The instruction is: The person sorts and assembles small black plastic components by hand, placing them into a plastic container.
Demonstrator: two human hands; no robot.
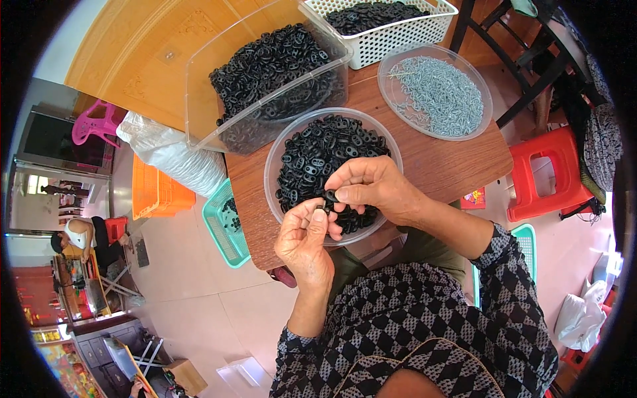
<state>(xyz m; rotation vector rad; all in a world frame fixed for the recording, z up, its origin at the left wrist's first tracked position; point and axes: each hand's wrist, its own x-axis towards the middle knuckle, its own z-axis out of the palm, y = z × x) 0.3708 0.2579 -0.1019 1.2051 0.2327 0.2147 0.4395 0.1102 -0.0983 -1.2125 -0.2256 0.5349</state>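
Over a round clear tub (269, 179) both my hands meet, fingertips close together. The tub holds many small black oval pieces (312, 159) with two holes each. My right hand (378, 191) pinches one black two-hole piece (331, 196) between thumb and forefinger. Just below and left of it, my left hand (306, 244) is closed in a pinch, thumb up against the fingers. What lies in its fingertips is small and mostly hidden. To the right of the tub, silver screws (441, 96) fill a shallow round container (490, 109).
The brown wooden table (484, 159) also bears a large clear bin (199, 129) of black pieces and a white perforated basket (405, 48). Teal basket (233, 252) and orange crate (159, 192) stand left; a red stool (554, 172) stands right. Another person (79, 235) sits far left.
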